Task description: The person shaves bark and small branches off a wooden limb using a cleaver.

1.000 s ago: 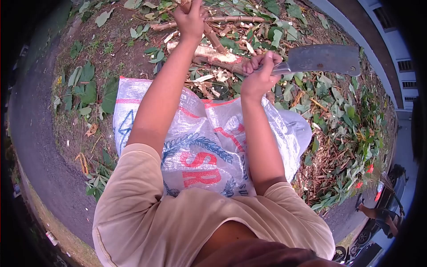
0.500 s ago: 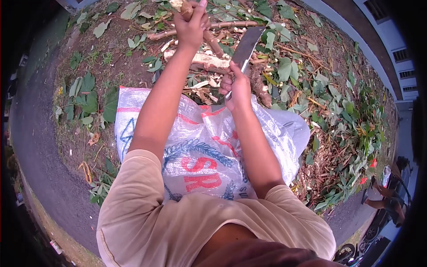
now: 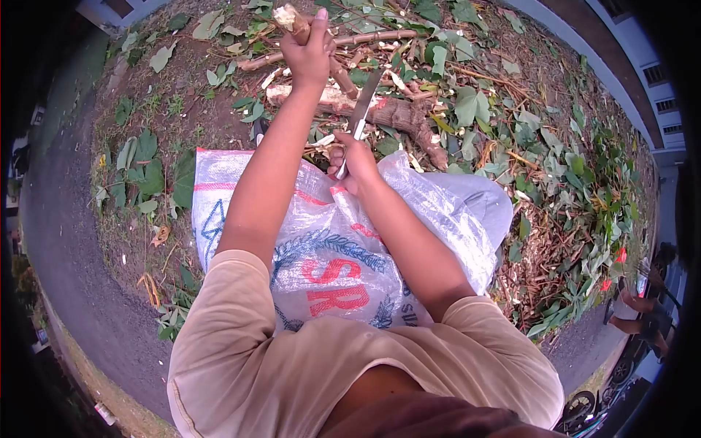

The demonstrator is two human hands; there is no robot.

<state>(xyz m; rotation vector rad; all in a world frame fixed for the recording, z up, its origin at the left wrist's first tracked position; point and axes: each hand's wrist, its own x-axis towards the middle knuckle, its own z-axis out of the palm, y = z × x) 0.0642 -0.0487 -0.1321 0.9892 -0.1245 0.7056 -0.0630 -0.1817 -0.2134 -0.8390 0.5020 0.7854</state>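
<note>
My left hand [image 3: 307, 57] is wrapped round a thick brown stick [image 3: 340, 77] whose pale, cut end points up and away. My right hand [image 3: 354, 162] grips the handle of a cleaver [image 3: 365, 104], its dark blade seen nearly edge-on beside the stick's lower end. Beneath both lies a thick log [image 3: 405, 117] with a stripped, pale left part. A white woven sack [image 3: 332, 241] with red and blue print covers my lap.
Green leaves [image 3: 471, 108], thin branches and wood chips litter the ground. Reddish-brown shavings [image 3: 533, 255] lie at the right. Beyond them, at the far right, is another person [image 3: 646, 317] near parked motorbikes. A paved path [image 3: 66, 219] curves along the left.
My right hand has moved left and down with the cleaver, whose blade has turned edge-on and come closer to the stick. More of the log shows. My left hand has shifted slightly.
</note>
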